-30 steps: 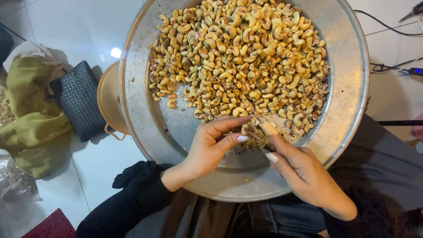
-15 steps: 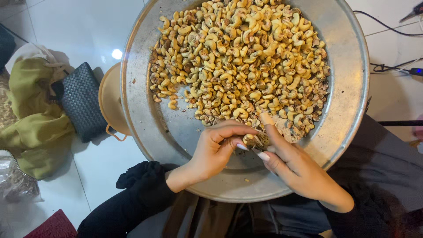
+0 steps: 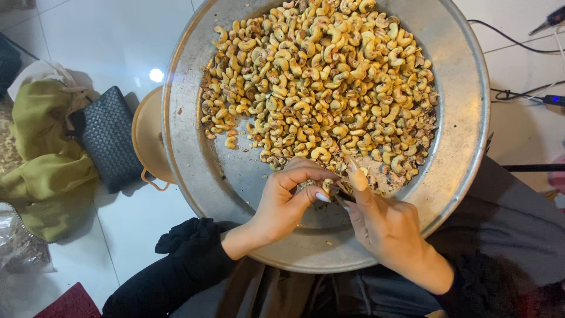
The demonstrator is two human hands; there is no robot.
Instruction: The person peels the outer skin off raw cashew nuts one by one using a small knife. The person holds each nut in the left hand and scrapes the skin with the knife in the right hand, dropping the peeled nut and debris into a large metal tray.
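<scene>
— What are the hands doing?
— The left hand (image 3: 286, 206) and right hand (image 3: 385, 227) are meeting at the near edge of the metal pan (image 3: 465, 153), fingertips pinching one cashew (image 3: 331, 189) together.
— And the rest?
— The cashew heap (image 3: 321, 82) is lying across the pan's far side.

There are no labels, signs or screens to see. The only package is a clear plastic bag (image 3: 17, 241), crumpled, with brownish pieces inside. It lies on the white floor at the far left edge, well apart from the fingers (image 3: 306, 176) of the left hand, lower than them and far to their left. Only part of it shows.
</scene>
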